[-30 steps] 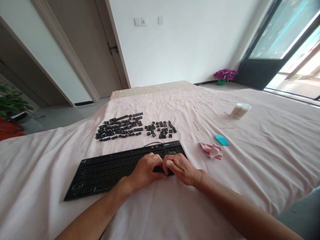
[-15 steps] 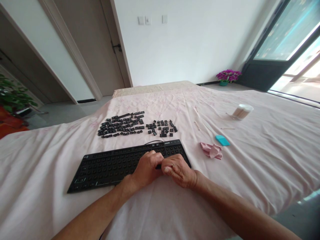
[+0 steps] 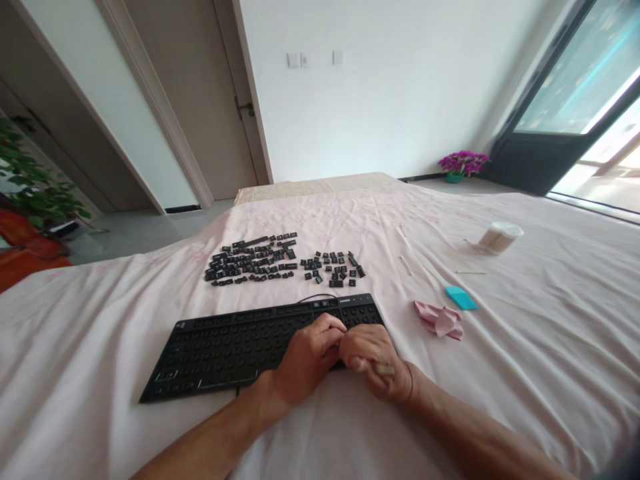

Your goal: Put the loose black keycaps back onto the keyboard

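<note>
A black keyboard lies on the pink cloth, its keycaps off across the visible rows. My left hand rests over its right part, fingers curled together and tips hidden. Touching it, my right hand is closed in a fist above the number pad side. A pale tan stub shows at the underside of that fist; what it belongs to is hidden. Behind the keyboard lie loose black keycaps, a larger group on the left and a smaller group on the right.
Right of the keyboard lie a crumpled pink cloth and a turquoise flat piece. Farther back are a tub of cotton swabs and several loose swabs. The bedspread-like cloth has folds.
The view has tilted up and shifted, so everything sits lower and farther right. My right fist has turned, and a tan stub now shows in it. Both hands stay together over the keyboard.
</note>
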The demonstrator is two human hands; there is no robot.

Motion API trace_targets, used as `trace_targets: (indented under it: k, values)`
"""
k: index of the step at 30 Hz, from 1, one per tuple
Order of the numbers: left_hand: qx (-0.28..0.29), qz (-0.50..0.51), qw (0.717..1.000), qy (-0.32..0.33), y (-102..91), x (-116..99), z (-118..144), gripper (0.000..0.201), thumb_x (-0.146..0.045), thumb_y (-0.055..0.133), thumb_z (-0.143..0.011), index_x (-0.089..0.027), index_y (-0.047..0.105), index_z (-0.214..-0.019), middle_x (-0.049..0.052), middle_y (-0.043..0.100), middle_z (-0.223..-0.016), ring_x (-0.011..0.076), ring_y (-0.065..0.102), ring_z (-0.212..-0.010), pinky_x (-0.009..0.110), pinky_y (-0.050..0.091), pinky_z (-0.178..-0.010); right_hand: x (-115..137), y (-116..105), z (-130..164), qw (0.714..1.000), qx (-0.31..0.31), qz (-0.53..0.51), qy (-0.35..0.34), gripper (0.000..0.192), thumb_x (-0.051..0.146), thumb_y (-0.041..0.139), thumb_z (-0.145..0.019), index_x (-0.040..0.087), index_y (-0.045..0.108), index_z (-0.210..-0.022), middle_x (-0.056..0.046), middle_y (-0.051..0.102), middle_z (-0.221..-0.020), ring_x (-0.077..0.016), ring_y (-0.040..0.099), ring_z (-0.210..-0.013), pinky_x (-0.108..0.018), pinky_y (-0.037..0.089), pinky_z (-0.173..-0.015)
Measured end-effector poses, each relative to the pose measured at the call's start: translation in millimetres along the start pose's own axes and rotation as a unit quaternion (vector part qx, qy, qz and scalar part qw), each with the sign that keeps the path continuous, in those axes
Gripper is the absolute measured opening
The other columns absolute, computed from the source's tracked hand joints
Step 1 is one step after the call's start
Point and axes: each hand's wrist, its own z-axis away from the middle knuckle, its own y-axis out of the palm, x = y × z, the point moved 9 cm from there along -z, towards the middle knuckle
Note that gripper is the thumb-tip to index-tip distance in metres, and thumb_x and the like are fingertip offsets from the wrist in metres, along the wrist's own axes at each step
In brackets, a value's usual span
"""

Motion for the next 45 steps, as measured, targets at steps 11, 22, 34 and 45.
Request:
trace_targets:
  k: [11, 22, 34, 45]
  values:
    - [-0.079, 0.024, 0.99, -0.115, -38.4, 24.1, -35.6, 0.017, -0.016, 0.063, -0.076, -0.023, 0.072, -0.089, 0.0, 0.068, -0.09, 0.0138, 0.063, -0.077, 0.025, 0.049, -0.074, -18.8, -58.8, 8.4, 0.976, -0.196, 0.007, 0.096, 0.033, 0.026, 0.028, -0.099, 0.021, 0.053, -0.078, -0.002, 0.058, -0.07, -0.0144, 0.056, -0.065, -0.028, 0.04, -0.063]
    - [-0.075, -0.21, 0.97, -0.097, -51.1, 73.3, -115.9, 0.012, -0.019, 0.063, -0.078, -0.024, 0.072, -0.084, -0.001, 0.069, -0.088, 0.0146, 0.061, -0.08, 0.026, 0.042, -0.072, -51.4, -59.9, 15.5, 0.972, -0.15, 0.023, 0.181, 0.035, 0.031, 0.031, -0.097, 0.02, 0.056, -0.075, -0.002, 0.058, -0.069, -0.0148, 0.055, -0.065, -0.028, 0.041, -0.065]
    - [-0.072, -0.343, 0.932, -0.088, -46.7, 71.0, -118.5, 0.007, -0.029, 0.067, -0.078, -0.028, 0.074, -0.079, 0.0, 0.073, -0.085, 0.0207, 0.06, -0.09, 0.032, 0.037, -0.082, -65.1, -73.1, 17.8, 0.939, -0.15, 0.046, 0.306, 0.043, 0.04, 0.033, -0.098, 0.02, 0.059, -0.072, 0.001, 0.062, -0.06, -0.0131, 0.056, -0.059, -0.025, 0.04, -0.062]
    - [-0.132, -0.3, 0.945, -0.017, -105.3, 35.8, -63.0, 0.019, -0.039, 0.054, -0.086, -0.03, 0.071, -0.086, -0.003, 0.072, -0.1, 0.0208, 0.061, -0.097, 0.033, 0.042, -0.092, -103.1, -96.2, 54.8, 0.817, 0.055, 0.251, 0.516, 0.038, 0.05, 0.046, -0.092, 0.019, 0.066, -0.086, -0.008, 0.072, -0.076, -0.0221, 0.066, -0.076, -0.028, 0.035, -0.063]
